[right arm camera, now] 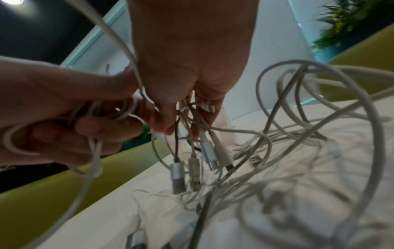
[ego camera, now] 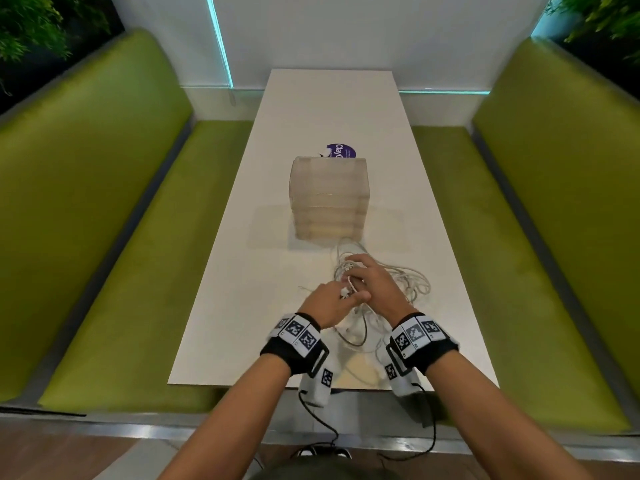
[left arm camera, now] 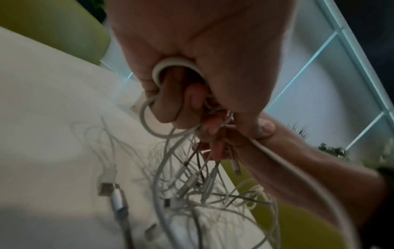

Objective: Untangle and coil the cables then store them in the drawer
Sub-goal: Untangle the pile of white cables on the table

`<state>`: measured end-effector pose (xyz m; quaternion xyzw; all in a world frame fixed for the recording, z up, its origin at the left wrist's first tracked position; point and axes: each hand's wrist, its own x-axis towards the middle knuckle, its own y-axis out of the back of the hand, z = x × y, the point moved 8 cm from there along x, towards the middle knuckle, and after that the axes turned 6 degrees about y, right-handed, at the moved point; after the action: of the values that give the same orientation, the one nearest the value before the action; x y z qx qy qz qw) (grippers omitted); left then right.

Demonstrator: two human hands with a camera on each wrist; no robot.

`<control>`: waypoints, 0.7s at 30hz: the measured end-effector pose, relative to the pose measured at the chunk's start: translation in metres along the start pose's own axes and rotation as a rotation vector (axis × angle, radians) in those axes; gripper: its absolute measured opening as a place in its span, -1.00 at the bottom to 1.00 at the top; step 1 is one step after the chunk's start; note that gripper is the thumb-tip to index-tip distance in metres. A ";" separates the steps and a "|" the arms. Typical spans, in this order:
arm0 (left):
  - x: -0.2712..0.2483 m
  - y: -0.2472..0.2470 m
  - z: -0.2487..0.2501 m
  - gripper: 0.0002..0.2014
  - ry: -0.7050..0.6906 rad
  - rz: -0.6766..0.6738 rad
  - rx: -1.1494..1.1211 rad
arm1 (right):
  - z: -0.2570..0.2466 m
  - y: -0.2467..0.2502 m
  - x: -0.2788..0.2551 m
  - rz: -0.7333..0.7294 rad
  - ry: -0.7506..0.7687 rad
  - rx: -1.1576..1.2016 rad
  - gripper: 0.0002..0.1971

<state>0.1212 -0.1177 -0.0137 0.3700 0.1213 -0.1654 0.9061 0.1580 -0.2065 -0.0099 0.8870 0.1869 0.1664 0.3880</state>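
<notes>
1. A long white rectangular table [ego camera: 332,109] runs between two green upholstered benches [ego camera: 104,209].
2. A translucent plastic drawer unit [ego camera: 329,199] stands mid-table, partly covering a round purple sticker [ego camera: 341,151] behind it.
3. A tangle of white cables [ego camera: 391,282] lies just in front of the unit.
4. The left hand [ego camera: 327,303] and right hand [ego camera: 372,284] meet over the tangle; both seem to pinch strands, though blur hides the fingertips.
5. Each wrist wears a black band with black-and-white marker tags [ego camera: 301,336].

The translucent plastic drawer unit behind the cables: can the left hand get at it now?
Probably not at once: the left hand grips white cables, so it must first let go. The path to the translucent plastic drawer unit looks free.
</notes>
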 end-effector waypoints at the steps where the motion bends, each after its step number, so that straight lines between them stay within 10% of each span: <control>1: -0.001 0.003 0.002 -0.64 -0.016 0.015 -0.050 | 0.002 0.001 -0.001 0.009 -0.013 0.000 -0.82; 9: -0.030 0.080 -0.015 -0.65 -0.080 0.246 -0.222 | 0.038 -0.006 -0.009 -0.110 -0.210 -0.214 -0.71; 21: -0.077 0.161 -0.097 -0.66 0.151 0.600 -0.620 | 0.022 -0.021 -0.006 -0.256 -0.021 -0.296 -0.52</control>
<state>0.1043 0.0757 0.0467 0.1103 0.1181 0.1769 0.9709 0.1582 -0.2100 -0.0404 0.7910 0.2676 0.1322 0.5341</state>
